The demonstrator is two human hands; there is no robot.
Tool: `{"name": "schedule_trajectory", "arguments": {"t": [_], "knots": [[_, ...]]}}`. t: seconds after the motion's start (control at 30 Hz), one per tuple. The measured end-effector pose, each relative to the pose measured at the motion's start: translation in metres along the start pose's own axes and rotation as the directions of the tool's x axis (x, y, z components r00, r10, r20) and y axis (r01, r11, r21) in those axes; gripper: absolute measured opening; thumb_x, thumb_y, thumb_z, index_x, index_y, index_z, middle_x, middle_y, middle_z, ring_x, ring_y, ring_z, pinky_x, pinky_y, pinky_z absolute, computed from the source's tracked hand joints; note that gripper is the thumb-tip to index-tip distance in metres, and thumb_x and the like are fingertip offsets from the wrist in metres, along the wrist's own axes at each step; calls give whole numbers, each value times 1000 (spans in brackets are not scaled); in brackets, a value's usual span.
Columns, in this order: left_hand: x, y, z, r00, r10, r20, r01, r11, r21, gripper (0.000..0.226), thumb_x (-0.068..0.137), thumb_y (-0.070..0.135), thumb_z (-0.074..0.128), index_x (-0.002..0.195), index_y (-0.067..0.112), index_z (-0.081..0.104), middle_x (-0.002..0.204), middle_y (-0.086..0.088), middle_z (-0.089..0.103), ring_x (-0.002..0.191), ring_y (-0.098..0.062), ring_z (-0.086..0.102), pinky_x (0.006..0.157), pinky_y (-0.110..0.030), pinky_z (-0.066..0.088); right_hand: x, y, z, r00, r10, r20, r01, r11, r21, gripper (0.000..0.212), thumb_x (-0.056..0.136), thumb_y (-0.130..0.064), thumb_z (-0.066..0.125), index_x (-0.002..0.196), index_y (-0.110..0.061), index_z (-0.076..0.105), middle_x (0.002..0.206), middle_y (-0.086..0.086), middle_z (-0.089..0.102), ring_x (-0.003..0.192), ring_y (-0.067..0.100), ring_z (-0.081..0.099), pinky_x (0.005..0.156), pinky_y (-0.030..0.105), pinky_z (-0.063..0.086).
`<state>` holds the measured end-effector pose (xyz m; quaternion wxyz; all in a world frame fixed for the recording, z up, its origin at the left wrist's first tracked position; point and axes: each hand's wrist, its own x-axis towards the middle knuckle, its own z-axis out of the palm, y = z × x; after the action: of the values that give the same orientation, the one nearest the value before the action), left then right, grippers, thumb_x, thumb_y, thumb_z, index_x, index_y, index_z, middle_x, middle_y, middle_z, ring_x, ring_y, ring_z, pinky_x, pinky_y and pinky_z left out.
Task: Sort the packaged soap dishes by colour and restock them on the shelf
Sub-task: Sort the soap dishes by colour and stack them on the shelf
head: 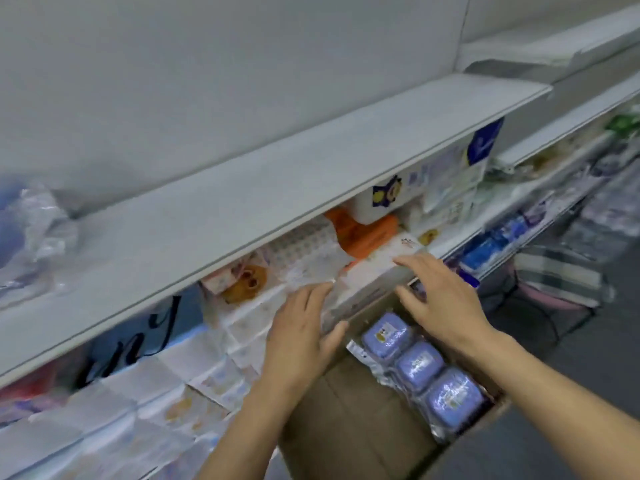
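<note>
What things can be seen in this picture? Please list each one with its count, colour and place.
soap dishes: three showing, blue, wrapped, in a row inside the box
cardboard box: one, brown, open, below the hands
white pack: one, shelf edge, under both hands
orange bag: one, behind the pack
upper shelf: one, white, above the goods
left hand: open, on the pack
right hand: open, on the pack

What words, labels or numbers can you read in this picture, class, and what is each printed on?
"ny": large dark script letters, partly hidden, on a blue package under the shelf.
Labels on the blue soap dishes in the cardboard box: too blurred to read.
Print on the white boxes with dark blue logos: too blurred to read.
</note>
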<state>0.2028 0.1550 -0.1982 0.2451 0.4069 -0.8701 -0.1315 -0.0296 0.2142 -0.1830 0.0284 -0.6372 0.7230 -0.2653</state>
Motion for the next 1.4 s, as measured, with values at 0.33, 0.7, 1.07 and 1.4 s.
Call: {"name": "schedule_trajectory", "arguments": {"t": [0.33, 0.7, 1.07, 1.4], "knots": [[36, -4, 191, 835, -210, 508, 301, 948, -103, 68, 86, 34, 71, 143, 13, 42, 143, -6, 48, 133, -24, 43, 104, -29, 32, -78, 158, 92, 638, 592, 493, -592, 786, -178, 52, 91, -30, 59, 139, -19, 41, 135, 9, 47, 122, 30, 51, 95, 36, 43], [56, -44, 331, 689, -361, 629, 334, 928, 168, 110, 83, 53, 70, 156, 12, -1, 157, -14, 18, 145, -33, 19, 112, -44, 27, -107, 192, 199, 129, 906, 403, -955, 223, -195, 99, 84, -60, 62, 151, -13, 8, 152, 22, 18, 135, 44, 33, 102, 48, 38], [59, -53, 358, 720, -335, 608, 179, 936, 304, 120, 77, 46, 79, 156, 14, -6, 149, -15, 25, 140, -34, 26, 103, -46, 40, -113, 202, 190, 485, 429, 763, 84, 845, -528, 77, 98, -38, 48, 154, -32, -6, 162, 4, -12, 147, 35, -13, 114, 57, 16], [29, -44, 294, 768, -308, 562, 377, 926, -8, 114, 71, 35, 83, 156, 15, 11, 152, -10, 27, 139, -28, 30, 106, -40, 38, -114, 198, 167, 712, 301, 635, 58, 876, -479, 90, 54, -54, 77, 129, -16, 45, 118, 5, 52, 110, 27, 49, 81, 41, 41]]}}
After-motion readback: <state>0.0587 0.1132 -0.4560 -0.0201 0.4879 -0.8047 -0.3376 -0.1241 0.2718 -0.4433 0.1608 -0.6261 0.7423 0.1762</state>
